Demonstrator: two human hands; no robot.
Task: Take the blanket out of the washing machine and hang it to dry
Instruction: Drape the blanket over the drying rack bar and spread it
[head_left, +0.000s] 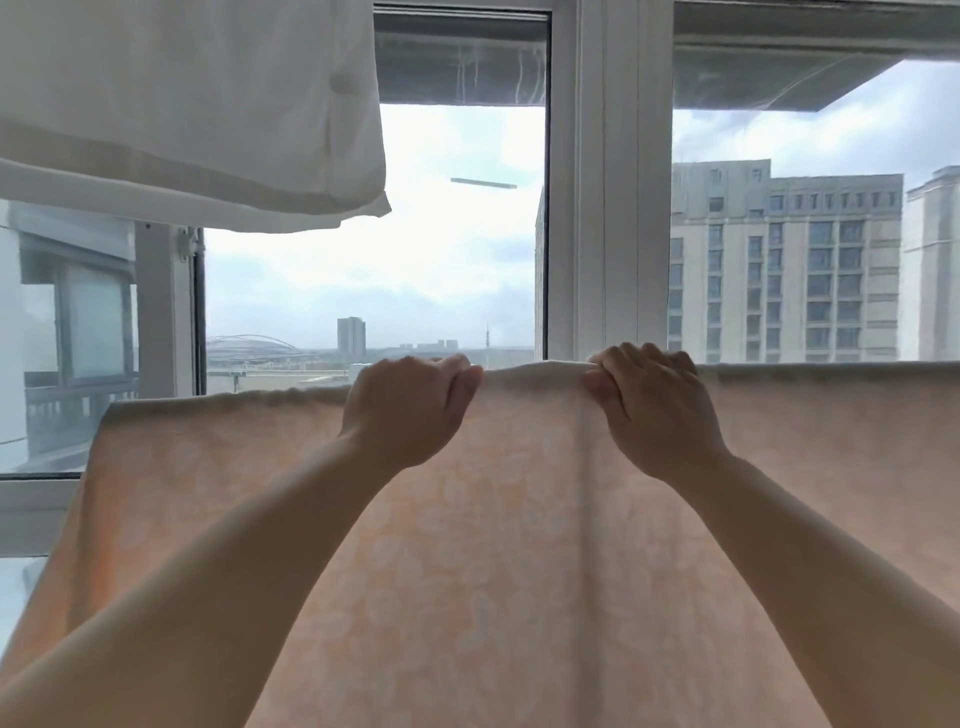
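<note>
Two bare forearms reach up and away from the camera, and nearest of all is the peach blanket (519, 571) with its pale leaf pattern, which fills the lower half of the view and falls out of sight below.

At far left, beyond the blanket's sloping left end, stands a white window frame (613, 208) with glass panes, and overhead a white sheet (182, 114) hangs in folds in the top left corner. Moving right, the left hand (410, 410) pinches the blanket's top edge, thumb toward the camera and fingers curled over the far side. Just beside it, with a short raised span of cloth between them, the right hand (649, 405) pinches the same edge in the same way. Further right the edge runs level to the side of the view, in front of a tall apartment block (779, 270) seen through the glass.

The blanket is plainly out of the washing machine, which is not in view. Its top edge lies in a long line as though folded over a rail, but no rail or line shows, so I cannot tell whether it is already draped. If it is, what remains looks like smoothing and spreading the cloth along the support; the left end sags lower and probably needs evening out.
</note>
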